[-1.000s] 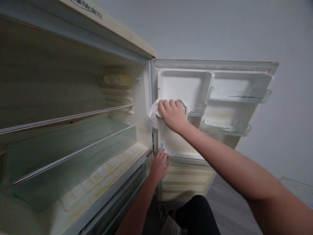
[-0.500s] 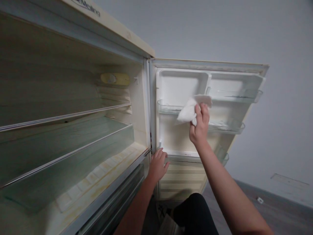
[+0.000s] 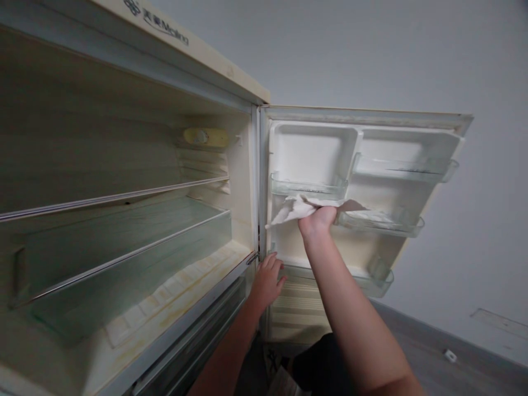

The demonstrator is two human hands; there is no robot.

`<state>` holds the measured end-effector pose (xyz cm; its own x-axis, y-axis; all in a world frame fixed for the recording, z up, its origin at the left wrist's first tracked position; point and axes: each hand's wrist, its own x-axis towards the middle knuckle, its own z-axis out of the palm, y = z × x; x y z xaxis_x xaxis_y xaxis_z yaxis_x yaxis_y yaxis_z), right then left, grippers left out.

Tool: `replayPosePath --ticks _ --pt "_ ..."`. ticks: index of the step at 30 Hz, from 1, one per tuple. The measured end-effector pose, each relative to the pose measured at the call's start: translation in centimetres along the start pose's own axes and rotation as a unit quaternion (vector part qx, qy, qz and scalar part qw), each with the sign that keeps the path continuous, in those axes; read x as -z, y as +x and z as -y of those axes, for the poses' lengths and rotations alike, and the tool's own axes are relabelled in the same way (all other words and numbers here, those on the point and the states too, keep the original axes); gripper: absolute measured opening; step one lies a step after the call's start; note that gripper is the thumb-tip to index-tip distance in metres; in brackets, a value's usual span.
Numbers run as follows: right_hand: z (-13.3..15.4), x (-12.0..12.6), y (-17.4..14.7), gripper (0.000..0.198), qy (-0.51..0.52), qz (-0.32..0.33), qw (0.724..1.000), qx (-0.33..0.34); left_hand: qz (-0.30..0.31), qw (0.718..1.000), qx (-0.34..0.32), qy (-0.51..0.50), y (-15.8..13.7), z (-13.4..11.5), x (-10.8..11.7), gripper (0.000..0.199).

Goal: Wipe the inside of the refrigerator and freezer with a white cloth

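Note:
My right hand [image 3: 318,220] is closed on a thin white cloth [image 3: 295,209], its ends spread out to both sides of the hand. It is under the upper left clear door bin [image 3: 309,187] on the inside of the open fridge door [image 3: 305,245]; the fingers are mostly hidden behind the wrist. Lower down, my left hand [image 3: 268,278] rests with fingers apart at the hinge-side edge of the door, beside the bottom door bin [image 3: 379,281]. Whether its fingertips press on the bin or only on the door edge, I cannot tell.
On the left stands the fridge body with a glass shelf [image 3: 115,198], a clear drawer [image 3: 136,280] and a yellow-stained floor [image 3: 165,316]. A middle right bin [image 3: 383,224] juts from the door. A small white object [image 3: 450,356] lies on the floor by the wall.
My right hand has moved down and left with the cloth, from beside the upper bins to below the left one. My left hand has stayed at the door edge. The view has shifted slightly.

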<state>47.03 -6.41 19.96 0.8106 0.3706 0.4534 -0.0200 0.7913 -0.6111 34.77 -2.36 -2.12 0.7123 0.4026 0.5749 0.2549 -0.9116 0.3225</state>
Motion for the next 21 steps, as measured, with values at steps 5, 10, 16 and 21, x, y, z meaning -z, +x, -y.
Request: replayPosePath --ticks 5,10,16,21 --pt "0.0 -2.2 -0.6 0.075 0.03 0.044 0.998 -0.042 -0.006 1.0 -0.002 -0.008 0.0 0.3 -0.1 0.024" --pt "-1.0 -3.4 -1.9 0.061 0.039 0.138 0.984 -0.11 -0.011 1.0 0.004 -0.017 0.1 0.4 -0.1 0.023" --pt "3.0 -1.3 -3.4 0.052 0.036 0.178 0.974 -0.132 -0.002 1.0 0.002 -0.022 0.3 1.3 0.0 0.022" --pt "6.1 2.1 -5.4 0.051 -0.013 0.179 0.978 -0.104 -0.006 0.999 0.035 -0.008 -0.3 3.1 -1.2 0.028"
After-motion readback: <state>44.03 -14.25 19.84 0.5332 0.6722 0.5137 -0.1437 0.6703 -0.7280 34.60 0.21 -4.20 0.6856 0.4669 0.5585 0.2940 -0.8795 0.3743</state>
